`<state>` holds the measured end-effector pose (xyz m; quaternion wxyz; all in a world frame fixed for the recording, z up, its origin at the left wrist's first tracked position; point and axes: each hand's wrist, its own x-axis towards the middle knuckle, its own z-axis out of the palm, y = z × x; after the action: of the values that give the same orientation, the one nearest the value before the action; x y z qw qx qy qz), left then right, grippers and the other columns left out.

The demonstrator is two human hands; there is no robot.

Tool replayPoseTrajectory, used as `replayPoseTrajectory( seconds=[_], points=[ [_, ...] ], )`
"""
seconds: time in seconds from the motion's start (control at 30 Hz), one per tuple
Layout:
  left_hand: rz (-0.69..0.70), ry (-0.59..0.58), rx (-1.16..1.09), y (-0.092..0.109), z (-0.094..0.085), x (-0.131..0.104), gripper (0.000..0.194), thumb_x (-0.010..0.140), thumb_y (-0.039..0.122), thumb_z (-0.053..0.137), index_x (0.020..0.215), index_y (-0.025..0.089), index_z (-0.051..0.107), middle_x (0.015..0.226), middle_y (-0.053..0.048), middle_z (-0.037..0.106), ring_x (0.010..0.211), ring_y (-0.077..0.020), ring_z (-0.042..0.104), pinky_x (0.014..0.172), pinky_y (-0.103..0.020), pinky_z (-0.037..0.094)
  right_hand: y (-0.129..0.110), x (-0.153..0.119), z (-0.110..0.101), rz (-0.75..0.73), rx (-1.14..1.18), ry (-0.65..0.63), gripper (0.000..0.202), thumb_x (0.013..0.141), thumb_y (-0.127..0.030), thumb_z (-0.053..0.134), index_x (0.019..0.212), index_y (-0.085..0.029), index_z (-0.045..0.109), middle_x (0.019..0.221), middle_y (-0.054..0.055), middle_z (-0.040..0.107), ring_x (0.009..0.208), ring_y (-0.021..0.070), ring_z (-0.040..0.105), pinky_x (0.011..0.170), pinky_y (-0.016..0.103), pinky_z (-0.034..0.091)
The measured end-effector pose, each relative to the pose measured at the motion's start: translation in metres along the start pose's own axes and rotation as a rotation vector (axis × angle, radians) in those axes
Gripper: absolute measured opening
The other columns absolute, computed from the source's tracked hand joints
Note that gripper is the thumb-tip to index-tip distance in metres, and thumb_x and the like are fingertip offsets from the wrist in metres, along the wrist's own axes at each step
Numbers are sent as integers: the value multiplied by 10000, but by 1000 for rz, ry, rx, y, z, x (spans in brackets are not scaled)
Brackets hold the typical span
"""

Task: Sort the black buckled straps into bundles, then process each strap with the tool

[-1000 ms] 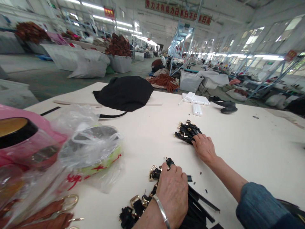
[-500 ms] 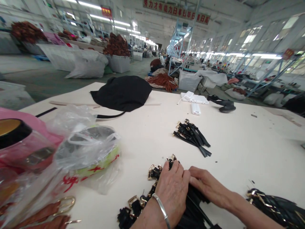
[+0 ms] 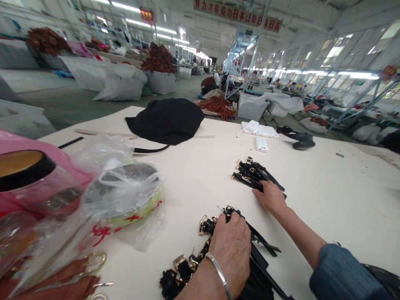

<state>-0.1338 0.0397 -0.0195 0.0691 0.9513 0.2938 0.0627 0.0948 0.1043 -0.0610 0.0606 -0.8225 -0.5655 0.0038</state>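
Black straps with gold buckles (image 3: 259,266) lie in a pile at the near edge of the white table. My left hand (image 3: 233,248), a silver bangle at its wrist, rests over this pile with bent fingers pressed on the straps. Farther off, a smaller bunch of black buckled straps (image 3: 254,171) lies on the table. My right hand (image 3: 271,196) is at the near right side of that bunch, thumb apart from the fingers, its fingertips touching the strap ends.
Clear plastic bags (image 3: 121,191) and a pink bag (image 3: 71,166) lie at the left, with brown buckled straps (image 3: 62,277) nearer. Black cloth (image 3: 168,120), white devices (image 3: 261,143) and a black strap item (image 3: 303,140) lie toward the table's far edge (image 3: 218,123).
My right hand has left the near pile beside my left hand and moved forward to the smaller bunch. My left hand stays on the near pile. The view has shifted slightly.
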Motion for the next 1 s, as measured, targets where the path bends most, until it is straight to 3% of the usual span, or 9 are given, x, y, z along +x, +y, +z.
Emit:
replayPoseTrajectory(
  seconds=[0.1, 0.2, 0.37, 0.5, 0.6, 0.7, 0.83, 0.9, 1.0],
  points=[
    [7, 14, 11, 0, 0, 0, 258, 786, 262, 434, 969, 130, 559, 963, -128, 532, 955, -272, 409, 821, -473, 345, -2, 7, -1, 35, -34, -24, 342, 787, -434, 544, 998, -176, 615, 995, 118, 618, 917, 290, 570, 705, 369, 428],
    [7, 15, 21, 1, -1, -1, 253, 786, 258, 433, 962, 128, 560, 957, -128, 528, 952, -273, 404, 818, -478, 348, -8, 8, 0, 21, -54, -40, 225, 796, -383, 552, 902, -194, 613, 948, 90, 632, 923, 274, 563, 742, 370, 405],
    [15, -3, 22, 2, -5, 0, 255, 797, 267, 426, 954, 121, 565, 946, -122, 524, 941, -271, 412, 826, -491, 354, -17, 2, 6, -43, -36, -52, 221, 832, -275, 511, 1020, -166, 554, 1036, 122, 607, 982, 255, 537, 823, 359, 371],
    [-5, -43, -6, 2, -10, 0, 243, 818, 261, 405, 937, 130, 572, 941, -118, 535, 944, -274, 429, 826, -491, 365, -17, -4, 6, -103, 28, -77, 214, 820, -250, 521, 1002, -139, 539, 1035, 133, 600, 972, 240, 537, 843, 320, 370],
    [-20, -58, -43, 1, -12, 0, 266, 810, 248, 416, 990, 128, 570, 1097, -144, 527, 995, -275, 434, 854, -479, 365, -15, -12, 1, -138, 98, -107, 175, 822, -187, 482, 986, -151, 532, 987, 105, 613, 910, 209, 557, 797, 291, 389],
    [-52, -13, -50, 2, -11, 0, 411, 782, 224, 433, 1173, 117, 496, 1415, -146, 302, 1084, -276, 409, 908, -467, 350, -18, -33, -9, -181, 173, -166, 136, 821, -179, 453, 934, -179, 530, 843, 45, 631, 774, 177, 577, 712, 269, 419],
    [-106, 17, -80, 4, -9, -1, 674, 714, 173, 466, 1364, 171, 289, 1515, -75, 98, 1118, -275, 397, 925, -452, 352, -33, -86, -25, -364, 572, -315, 208, 837, -177, 398, 991, -191, 538, 917, 54, 646, 848, 186, 591, 775, 305, 460],
    [-114, 13, -107, 4, -9, 0, 739, 701, 188, 486, 1394, 195, 231, 1509, -62, 133, 1154, -291, 365, 938, -462, 339, -40, -113, -33, -426, 751, -372, 285, 844, -176, 386, 1090, -183, 530, 1055, 89, 622, 969, 201, 567, 873, 345, 439],
    [-134, -46, -128, 4, -13, 2, 576, 730, 229, 472, 1297, 152, 404, 1336, -113, 425, 1172, -314, 336, 944, -490, 317, -41, -130, -45, -488, 807, -425, 333, 841, -211, 441, 1161, -198, 533, 1149, 81, 583, 1050, 207, 524, 967, 373, 378]
  ],
)
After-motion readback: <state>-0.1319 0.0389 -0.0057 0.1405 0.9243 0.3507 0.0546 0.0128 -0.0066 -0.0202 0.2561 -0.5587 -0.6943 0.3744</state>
